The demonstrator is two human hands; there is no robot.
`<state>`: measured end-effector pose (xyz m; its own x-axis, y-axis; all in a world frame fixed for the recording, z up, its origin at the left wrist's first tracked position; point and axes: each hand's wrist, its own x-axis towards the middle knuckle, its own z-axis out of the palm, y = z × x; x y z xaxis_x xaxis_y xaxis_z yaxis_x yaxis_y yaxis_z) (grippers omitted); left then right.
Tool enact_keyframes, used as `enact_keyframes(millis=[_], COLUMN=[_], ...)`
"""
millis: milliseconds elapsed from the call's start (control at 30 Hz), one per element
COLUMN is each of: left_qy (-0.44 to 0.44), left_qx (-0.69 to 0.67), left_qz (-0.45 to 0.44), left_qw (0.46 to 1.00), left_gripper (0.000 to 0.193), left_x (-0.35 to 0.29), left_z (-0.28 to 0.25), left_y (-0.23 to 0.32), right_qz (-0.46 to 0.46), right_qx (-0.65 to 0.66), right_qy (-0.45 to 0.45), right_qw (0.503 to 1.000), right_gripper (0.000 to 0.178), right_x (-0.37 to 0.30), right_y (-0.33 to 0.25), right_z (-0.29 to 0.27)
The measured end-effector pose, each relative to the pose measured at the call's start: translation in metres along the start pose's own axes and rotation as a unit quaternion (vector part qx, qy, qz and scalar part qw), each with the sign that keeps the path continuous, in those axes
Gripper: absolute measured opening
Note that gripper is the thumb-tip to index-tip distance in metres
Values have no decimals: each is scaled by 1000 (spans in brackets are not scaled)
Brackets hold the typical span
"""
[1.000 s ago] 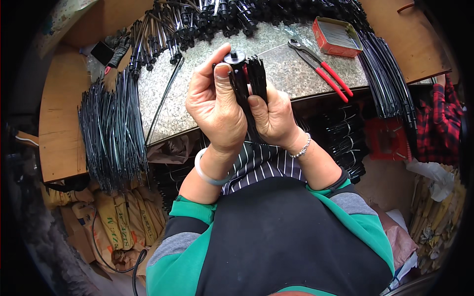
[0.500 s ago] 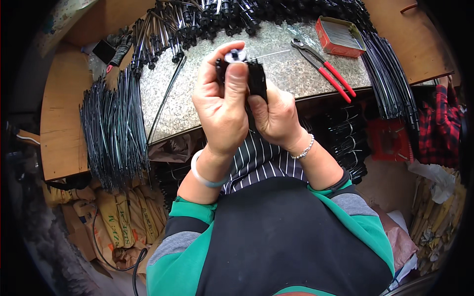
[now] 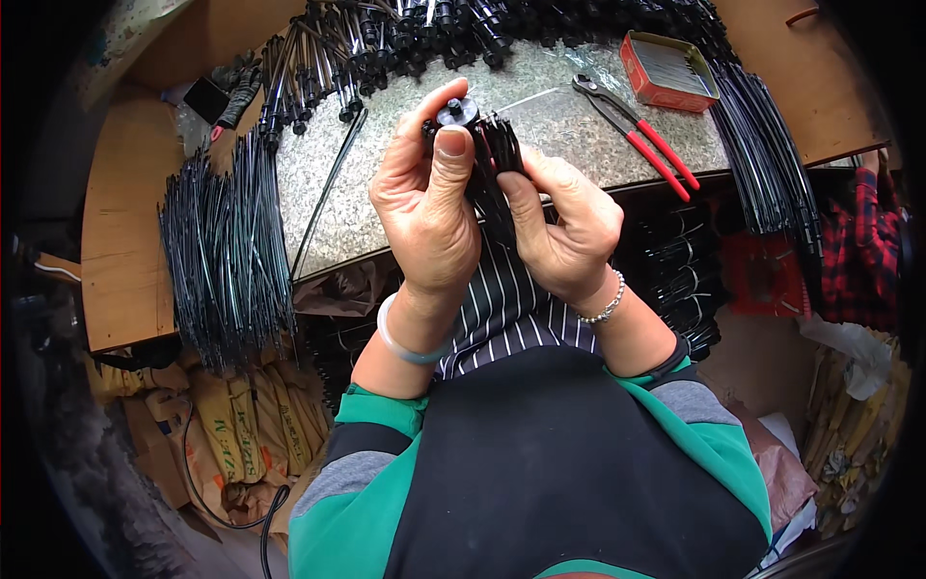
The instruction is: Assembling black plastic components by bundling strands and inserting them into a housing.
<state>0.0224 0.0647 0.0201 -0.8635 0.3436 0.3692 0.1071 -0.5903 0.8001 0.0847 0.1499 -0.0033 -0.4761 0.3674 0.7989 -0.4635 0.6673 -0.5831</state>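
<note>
Watching remotely, I see the right hand (image 3: 571, 227) shifted rightward, pinching black strips (image 3: 503, 145); left hand (image 3: 424, 217) clamps a disc-topped piece (image 3: 457, 112); speckled tabletop (image 3: 574, 145) beyond.

- Holds the right hand (image 3: 572, 224) farther from the left hand (image 3: 427, 217) than half a second ago.
- Extends the right index finger (image 3: 550, 175), curled in before, to the black strips (image 3: 503, 150).
- Pinches higher on these strips, closer to their tips (image 3: 500, 125).
- Shows the tips fanned looser than before.
</note>
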Motion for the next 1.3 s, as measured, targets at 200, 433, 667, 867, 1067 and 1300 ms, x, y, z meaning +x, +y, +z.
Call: enact_keyframes(millis=[200,433,667,867,1067,1300], left_qy=[-52,-41,-14,-30,-42,-22], left_qx=[26,48,35,-8,-17,-71], left_qz=[12,37,17,-13,-6,-10], left_qw=[998,997,999,999,999,997], left_gripper=[39,39,40,40,39,34], left_x=[-1,-1,-1,-2,-4,-4], left_z=[-7,-3,-11,-10,-10,-4], left_y=[0,-2,-7,-5,-6,-4], right_qz=[47,175,67,90,120,82], right_qx=[20,148,82,58,72,76], right_qy=[-16,-33,-42,-33,-38,-45], right_qw=[999,973,994,994,989,993], right_gripper=[19,17,15,15,13,15], right_x=[-1,-3,3,1,-1,1], right_y=[-4,1,-4,-5,-6,-5], right_z=[-5,-10,-9,-8,-6,-8])
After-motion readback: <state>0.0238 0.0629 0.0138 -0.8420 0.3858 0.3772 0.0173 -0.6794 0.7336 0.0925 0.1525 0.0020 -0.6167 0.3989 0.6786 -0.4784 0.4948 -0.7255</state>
